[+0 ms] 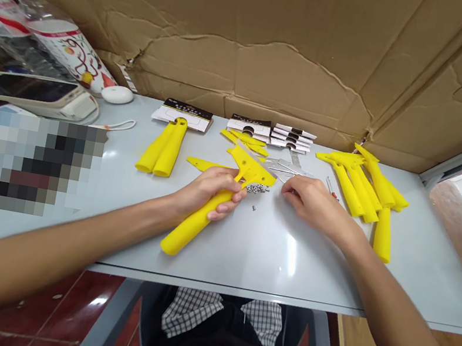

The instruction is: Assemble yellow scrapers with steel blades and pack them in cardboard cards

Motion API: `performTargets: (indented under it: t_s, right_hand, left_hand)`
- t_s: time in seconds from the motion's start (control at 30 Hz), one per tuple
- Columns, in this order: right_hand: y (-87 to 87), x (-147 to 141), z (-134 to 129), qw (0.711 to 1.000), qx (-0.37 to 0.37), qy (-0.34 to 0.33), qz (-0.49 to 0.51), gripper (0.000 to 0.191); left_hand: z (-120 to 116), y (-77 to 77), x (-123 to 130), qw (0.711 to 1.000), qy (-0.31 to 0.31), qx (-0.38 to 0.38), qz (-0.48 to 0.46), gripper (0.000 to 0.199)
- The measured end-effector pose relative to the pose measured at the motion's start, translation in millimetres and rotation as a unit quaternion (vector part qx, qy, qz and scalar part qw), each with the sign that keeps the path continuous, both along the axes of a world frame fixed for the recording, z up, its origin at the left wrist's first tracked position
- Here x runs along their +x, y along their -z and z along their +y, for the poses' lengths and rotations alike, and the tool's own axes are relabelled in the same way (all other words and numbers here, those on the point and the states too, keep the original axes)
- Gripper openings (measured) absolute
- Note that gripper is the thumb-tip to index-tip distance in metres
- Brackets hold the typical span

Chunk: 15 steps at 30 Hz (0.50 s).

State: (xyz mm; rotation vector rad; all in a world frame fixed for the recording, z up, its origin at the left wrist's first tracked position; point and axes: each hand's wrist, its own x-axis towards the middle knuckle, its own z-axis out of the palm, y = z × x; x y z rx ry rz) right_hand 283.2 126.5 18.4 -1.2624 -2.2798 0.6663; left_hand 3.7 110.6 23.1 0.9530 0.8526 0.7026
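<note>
My left hand (218, 190) is wrapped round the yellow handle of a scraper (192, 226), whose wide head with two holes points up and away, a metal blade along its far edge. Small screws and nuts (257, 188) lie in a pile just beyond the scraper's head, and one screw (254, 208) sits apart. To the right, my right hand (301, 196) rests low over the table with its fingers curled together; whatever they may hold is hidden. Flat metal blades (288, 169) lie behind it, and yellow flat pieces (245, 141) are behind the scraper head.
Several yellow handles (354, 183) lie at the right beside a red screwdriver (333, 194). Two more handles (161, 149) are at the left. Black-and-white cards (248, 125) line the cardboard (257, 76). Bottles (66, 42) and a phone (26, 89) stand or lie far left.
</note>
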Motion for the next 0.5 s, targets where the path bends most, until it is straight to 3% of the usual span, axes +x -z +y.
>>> performTargets:
  t_s: [0.23, 0.37, 0.5]
  right_hand:
    - [-20.9, -15.9, -16.1, 0.992, 0.049, 0.029, 0.110, 0.008]
    - [-18.6, -22.4, -21.0, 0.988, 0.029, 0.020, 0.153, 0.012]
    - [-14.5, -25.1, -22.7, 0.991, 0.027, 0.009, 0.132, 0.014]
  left_hand:
    - [-8.0, 11.7, 7.9, 1.000, -0.009, -0.008, -0.012, 0.021]
    - [-12.8, 10.7, 9.1, 1.000, 0.027, -0.009, -0.006, 0.020]
    - [-15.0, 7.1, 10.7, 0.999, 0.035, -0.009, -0.014, 0.019]
